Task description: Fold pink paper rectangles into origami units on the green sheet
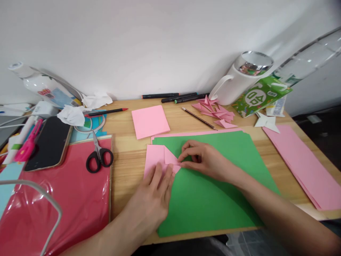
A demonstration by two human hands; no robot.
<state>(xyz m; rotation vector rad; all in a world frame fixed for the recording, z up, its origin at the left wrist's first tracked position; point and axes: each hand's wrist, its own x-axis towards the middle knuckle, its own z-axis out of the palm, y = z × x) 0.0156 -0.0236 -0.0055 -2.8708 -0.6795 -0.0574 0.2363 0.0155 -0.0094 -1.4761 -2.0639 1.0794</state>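
A pink sheet of paper (pixel 155 155) lies over the left edge of a green paper stack (pixel 213 202), its right-hand corners folded in to a point. My left hand (pixel 156 195) rests flat on the lower part of the sheet, fingers stretched out and slightly apart. At the folded point, the thumb and fingers of my right hand (pixel 205 160) pinch the paper. Part of the sheet is hidden beneath my left fingers. Just behind it is a square stack of pink paper (pixel 150 122).
Black scissors (pixel 99 156) lie on a red plastic-wrapped pack (pixel 66 199) at left, near a phone (pixel 50 142). Behind are markers (pixel 183 97), a pencil (pixel 199 118), folded pink pieces (pixel 217 112) and a white mug (pixel 239 80). Long pink strips (pixel 303 163) lie at right.
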